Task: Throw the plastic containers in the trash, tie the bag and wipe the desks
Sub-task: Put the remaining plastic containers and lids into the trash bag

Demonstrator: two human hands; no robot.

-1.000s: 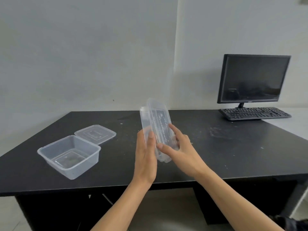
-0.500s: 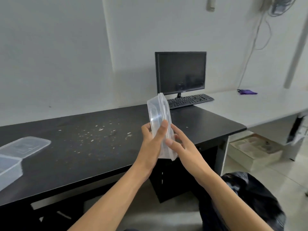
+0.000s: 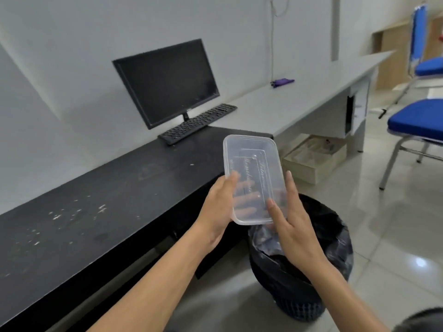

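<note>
Hands, two (image 3: 219, 207) (image 3: 291, 226), hold one plastic container (image 3: 251, 171) above one bin (image 3: 330, 236).

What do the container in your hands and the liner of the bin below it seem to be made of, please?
The container looks like thin clear plastic, glossy: the fingers of the left hand show through it, and raised lettering is moulded in. The bin liner looks like thin black plastic film, crinkled, with soft sheen on its folds.
</note>
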